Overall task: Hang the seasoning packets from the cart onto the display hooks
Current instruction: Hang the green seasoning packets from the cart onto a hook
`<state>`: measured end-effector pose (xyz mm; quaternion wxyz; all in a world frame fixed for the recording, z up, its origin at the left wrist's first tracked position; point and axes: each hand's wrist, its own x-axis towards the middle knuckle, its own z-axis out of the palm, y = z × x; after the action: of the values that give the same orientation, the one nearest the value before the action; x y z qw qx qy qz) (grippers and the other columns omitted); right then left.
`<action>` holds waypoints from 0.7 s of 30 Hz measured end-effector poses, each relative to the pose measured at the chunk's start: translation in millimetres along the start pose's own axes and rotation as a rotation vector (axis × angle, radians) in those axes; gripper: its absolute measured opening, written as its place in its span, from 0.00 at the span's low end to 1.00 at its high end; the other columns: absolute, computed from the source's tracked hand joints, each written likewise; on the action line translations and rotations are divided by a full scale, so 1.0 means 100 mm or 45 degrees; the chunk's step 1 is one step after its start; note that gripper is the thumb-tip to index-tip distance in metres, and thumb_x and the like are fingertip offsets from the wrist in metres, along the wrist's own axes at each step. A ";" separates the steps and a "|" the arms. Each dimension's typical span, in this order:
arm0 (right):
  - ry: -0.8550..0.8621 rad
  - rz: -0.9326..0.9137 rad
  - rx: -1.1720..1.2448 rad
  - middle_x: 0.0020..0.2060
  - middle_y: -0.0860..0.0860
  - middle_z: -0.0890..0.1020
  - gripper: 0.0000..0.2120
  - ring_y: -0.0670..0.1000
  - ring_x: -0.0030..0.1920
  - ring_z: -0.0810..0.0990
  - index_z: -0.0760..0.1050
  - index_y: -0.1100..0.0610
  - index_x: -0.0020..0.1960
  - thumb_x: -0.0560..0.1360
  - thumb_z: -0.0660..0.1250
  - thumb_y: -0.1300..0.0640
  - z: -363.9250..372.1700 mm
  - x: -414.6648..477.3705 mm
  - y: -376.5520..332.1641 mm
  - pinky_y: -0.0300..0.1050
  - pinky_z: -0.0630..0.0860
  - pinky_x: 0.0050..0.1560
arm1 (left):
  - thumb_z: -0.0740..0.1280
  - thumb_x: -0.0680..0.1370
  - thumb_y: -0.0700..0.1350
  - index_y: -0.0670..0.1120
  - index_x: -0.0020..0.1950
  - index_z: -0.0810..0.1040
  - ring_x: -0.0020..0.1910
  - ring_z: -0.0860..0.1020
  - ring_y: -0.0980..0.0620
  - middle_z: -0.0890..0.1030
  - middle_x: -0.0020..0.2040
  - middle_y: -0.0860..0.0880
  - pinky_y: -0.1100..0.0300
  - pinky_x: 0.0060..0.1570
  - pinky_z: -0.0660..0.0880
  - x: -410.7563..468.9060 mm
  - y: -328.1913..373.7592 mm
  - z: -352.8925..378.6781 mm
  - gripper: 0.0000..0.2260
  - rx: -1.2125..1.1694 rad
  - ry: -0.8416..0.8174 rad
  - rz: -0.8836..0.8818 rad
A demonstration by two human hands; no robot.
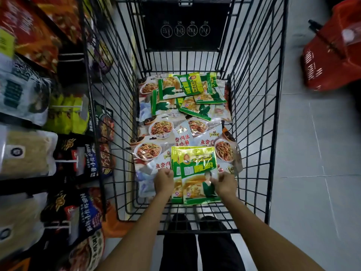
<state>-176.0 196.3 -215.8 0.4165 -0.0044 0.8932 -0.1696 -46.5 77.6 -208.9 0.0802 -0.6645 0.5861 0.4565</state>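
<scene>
Both my arms reach down into a black wire cart [252,106]. My left hand [163,180] grips the left edge of a small stack of green and yellow seasoning packets [197,169], and my right hand [224,183] pinches the stack's right edge. The stack is lifted slightly above the cart's near end. More green packets [180,86] lie at the far end of the cart floor. White packets with a noodle-dish picture [162,128] cover the floor in between. Display hooks [64,161] with hanging packets run down the left side.
The shelf rack on the left holds red [29,32], grey [21,92], yellow [66,114] and black [86,216] packets hanging close to the cart's left wall. A red shopping basket [332,53] stands on the tiled floor at the right. My dark shoes [195,222] show below the cart.
</scene>
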 end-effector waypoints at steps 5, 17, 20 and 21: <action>0.030 0.090 0.003 0.51 0.61 0.81 0.11 0.57 0.50 0.80 0.78 0.65 0.54 0.77 0.67 0.59 -0.16 0.05 0.06 0.41 0.71 0.41 | 0.72 0.74 0.46 0.41 0.45 0.73 0.41 0.72 0.51 0.77 0.43 0.44 0.63 0.31 0.65 -0.04 0.03 0.03 0.11 -0.024 0.002 -0.009; -0.069 0.027 0.221 0.49 0.61 0.82 0.11 0.57 0.48 0.80 0.78 0.65 0.50 0.76 0.68 0.55 -0.15 0.00 0.03 0.46 0.74 0.44 | 0.72 0.73 0.36 0.38 0.36 0.78 0.36 0.75 0.48 0.78 0.33 0.41 0.58 0.36 0.71 -0.05 0.03 -0.20 0.07 -0.062 0.228 0.168; -0.177 -0.035 0.350 0.46 0.56 0.82 0.10 0.52 0.44 0.80 0.78 0.59 0.45 0.74 0.71 0.52 -0.17 -0.07 -0.02 0.43 0.75 0.40 | 0.72 0.73 0.38 0.41 0.32 0.72 0.33 0.72 0.50 0.74 0.31 0.44 0.56 0.36 0.70 -0.05 0.04 -0.32 0.12 -0.064 0.311 0.227; -0.202 -0.051 0.402 0.45 0.55 0.82 0.08 0.50 0.43 0.79 0.77 0.56 0.44 0.74 0.71 0.52 -0.18 -0.10 -0.05 0.42 0.75 0.38 | 0.72 0.72 0.38 0.41 0.32 0.71 0.32 0.71 0.50 0.73 0.30 0.43 0.56 0.35 0.69 -0.05 0.04 -0.36 0.13 -0.076 0.315 0.244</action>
<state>-183.1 198.5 -196.0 0.4778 0.0301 0.8195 -0.3150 -31.2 57.3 -183.0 -0.0563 -0.6589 0.6384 0.3937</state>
